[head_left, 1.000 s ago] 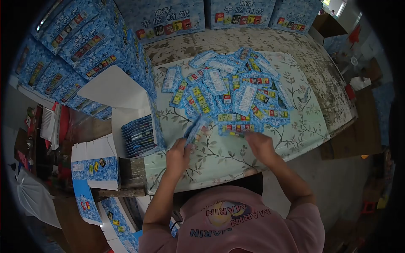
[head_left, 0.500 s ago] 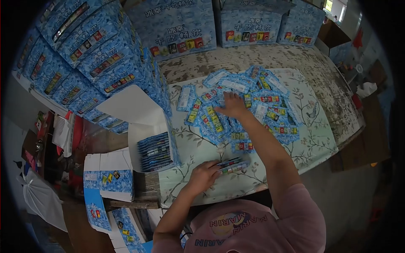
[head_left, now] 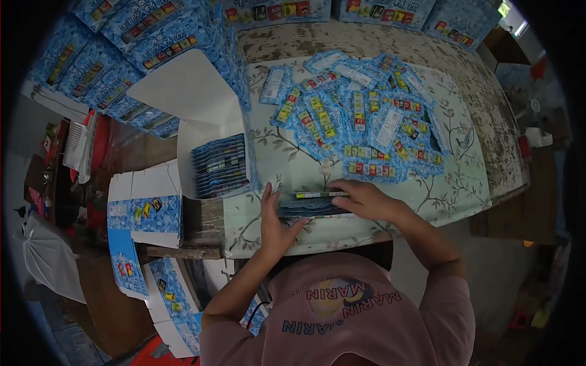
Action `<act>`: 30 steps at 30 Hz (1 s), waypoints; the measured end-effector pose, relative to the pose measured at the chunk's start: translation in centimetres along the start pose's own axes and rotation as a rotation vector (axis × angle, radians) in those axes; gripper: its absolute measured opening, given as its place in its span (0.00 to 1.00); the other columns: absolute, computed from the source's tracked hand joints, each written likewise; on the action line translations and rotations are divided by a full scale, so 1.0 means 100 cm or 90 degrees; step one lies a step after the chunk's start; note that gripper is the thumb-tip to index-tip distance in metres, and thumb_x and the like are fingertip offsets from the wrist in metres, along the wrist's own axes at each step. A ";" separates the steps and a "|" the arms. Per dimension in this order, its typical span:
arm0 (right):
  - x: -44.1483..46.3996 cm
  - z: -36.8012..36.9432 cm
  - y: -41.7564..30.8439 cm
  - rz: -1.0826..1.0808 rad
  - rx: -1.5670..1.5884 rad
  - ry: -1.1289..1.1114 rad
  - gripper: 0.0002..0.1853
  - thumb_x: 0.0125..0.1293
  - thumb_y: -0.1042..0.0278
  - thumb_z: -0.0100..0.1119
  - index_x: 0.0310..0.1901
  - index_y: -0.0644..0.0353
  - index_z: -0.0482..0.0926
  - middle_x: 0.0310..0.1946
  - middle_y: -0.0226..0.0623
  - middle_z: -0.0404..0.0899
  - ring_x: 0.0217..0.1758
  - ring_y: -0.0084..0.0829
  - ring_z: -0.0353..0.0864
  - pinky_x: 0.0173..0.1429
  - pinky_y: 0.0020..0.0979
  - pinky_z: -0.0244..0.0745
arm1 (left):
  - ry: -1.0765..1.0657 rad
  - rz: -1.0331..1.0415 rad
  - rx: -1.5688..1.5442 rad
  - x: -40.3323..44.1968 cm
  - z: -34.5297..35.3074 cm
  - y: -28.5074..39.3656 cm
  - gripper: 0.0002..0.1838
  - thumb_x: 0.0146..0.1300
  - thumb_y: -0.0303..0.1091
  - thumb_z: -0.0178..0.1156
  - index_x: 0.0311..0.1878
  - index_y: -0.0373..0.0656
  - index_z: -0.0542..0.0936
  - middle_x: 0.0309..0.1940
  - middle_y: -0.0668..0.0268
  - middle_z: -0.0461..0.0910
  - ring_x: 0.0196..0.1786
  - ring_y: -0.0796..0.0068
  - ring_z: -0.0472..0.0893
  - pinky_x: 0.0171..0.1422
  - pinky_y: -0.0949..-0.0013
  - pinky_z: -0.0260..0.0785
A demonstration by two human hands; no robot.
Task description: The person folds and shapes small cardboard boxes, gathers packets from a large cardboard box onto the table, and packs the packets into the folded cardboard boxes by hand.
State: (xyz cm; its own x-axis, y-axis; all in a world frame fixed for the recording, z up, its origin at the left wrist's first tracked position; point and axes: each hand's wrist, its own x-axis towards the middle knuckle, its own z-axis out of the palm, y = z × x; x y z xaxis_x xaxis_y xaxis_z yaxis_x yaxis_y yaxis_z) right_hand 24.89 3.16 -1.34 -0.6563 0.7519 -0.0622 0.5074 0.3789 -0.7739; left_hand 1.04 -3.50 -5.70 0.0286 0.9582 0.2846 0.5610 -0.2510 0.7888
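A small stack of blue sachet packets (head_left: 314, 206) stands on edge near the front of the floral tablecloth. My right hand (head_left: 366, 200) is closed on its right end, thumb and fingers gripping the packets. At the left end is my left hand (head_left: 276, 222), thumb and fingers spread apart around that end, thumb close to the near side. Beyond both hands lies a loose pile of similar blue packets (head_left: 360, 116) with coloured pictures. To the left, an open white-lined box (head_left: 186, 155) holds a row of packets (head_left: 220, 166) packed upright.
Blue printed cartons (head_left: 165, 52) are stacked at the back left, and more boxes (head_left: 381, 13) line the back of the worn wooden table (head_left: 293, 43). Flattened cartons (head_left: 146, 204) lie left of the cloth. A white plastic bag (head_left: 52, 259) hangs at far left.
My right hand has come back from the pile to the small stack and grips it. My left hand has loosened and spread at the stack's left end. The view has tilted down.
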 end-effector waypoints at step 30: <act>0.250 0.021 -0.080 -0.320 -0.256 0.289 0.28 0.52 0.58 0.66 0.50 0.64 0.68 0.45 0.50 0.75 0.46 0.45 0.77 0.46 0.44 0.72 | 0.169 0.084 0.386 0.093 -0.147 -0.031 0.22 0.58 0.36 0.61 0.53 0.35 0.73 0.53 0.50 0.72 0.52 0.50 0.74 0.53 0.58 0.69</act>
State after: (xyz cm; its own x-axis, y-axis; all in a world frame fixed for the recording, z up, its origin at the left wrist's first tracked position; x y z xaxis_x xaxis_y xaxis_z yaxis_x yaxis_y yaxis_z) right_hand 3.24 17.78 1.95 -0.6124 0.5521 0.5658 0.4298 0.8332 -0.3479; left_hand -12.54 4.18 2.53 -0.0322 0.8396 0.5423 0.9342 -0.1676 0.3148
